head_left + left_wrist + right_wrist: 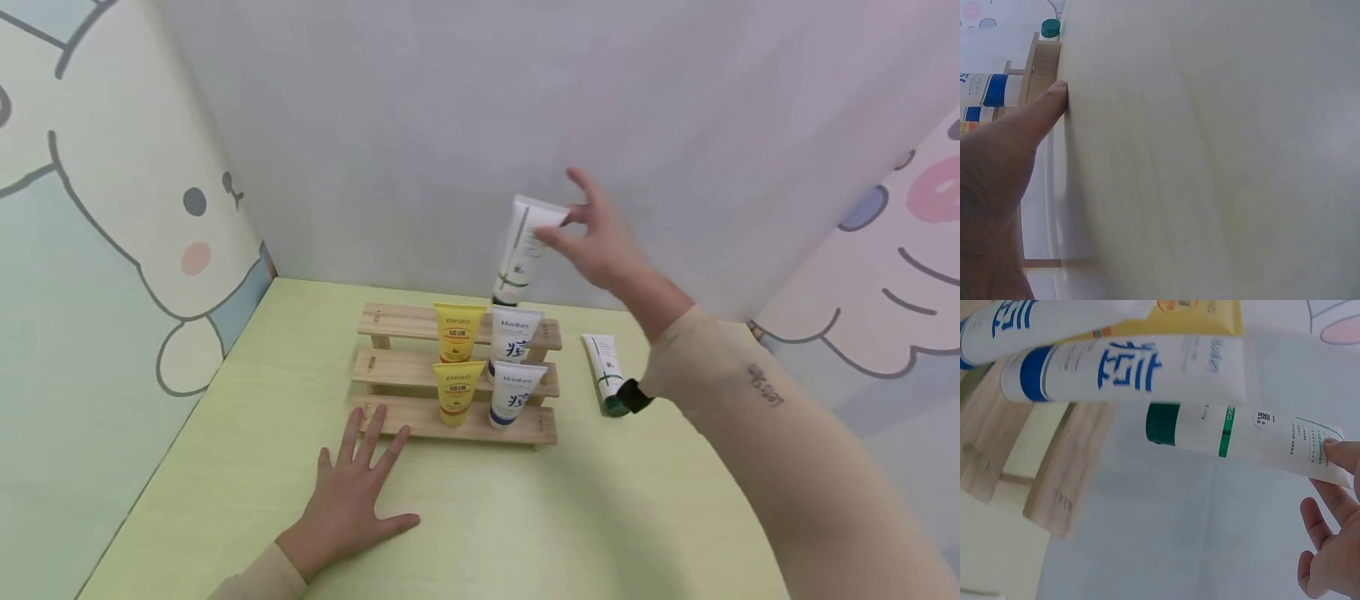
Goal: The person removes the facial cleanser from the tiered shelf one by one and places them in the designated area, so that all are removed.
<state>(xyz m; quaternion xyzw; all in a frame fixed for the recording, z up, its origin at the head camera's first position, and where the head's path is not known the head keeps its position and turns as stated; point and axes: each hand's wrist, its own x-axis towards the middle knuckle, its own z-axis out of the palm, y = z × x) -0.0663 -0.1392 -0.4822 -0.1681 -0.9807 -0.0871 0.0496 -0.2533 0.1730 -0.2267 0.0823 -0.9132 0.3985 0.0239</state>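
Observation:
My right hand (600, 237) pinches a white tube with a green cap (521, 250) by its flat top end, cap downward, above the back step of a wooden rack (405, 365). In the right wrist view the green-capped tube (1254, 440) hangs beyond the white-and-blue tubes (1129, 369). Two yellow tubes (456, 392) and two white-and-blue tubes (516, 393) stand upright on the lower and middle steps. My left hand (348, 500) lies spread on the table, its fingertips at the rack's front left edge. The left wrist view shows its thumb (1041, 115).
Another green-capped white tube (606, 373) lies on the yellow-green table (262, 467), right of the rack, close to my right sleeve. A pale curtain-like backdrop (375, 150) rises behind the table. Cartoon-printed panels (127, 208) stand at both sides.

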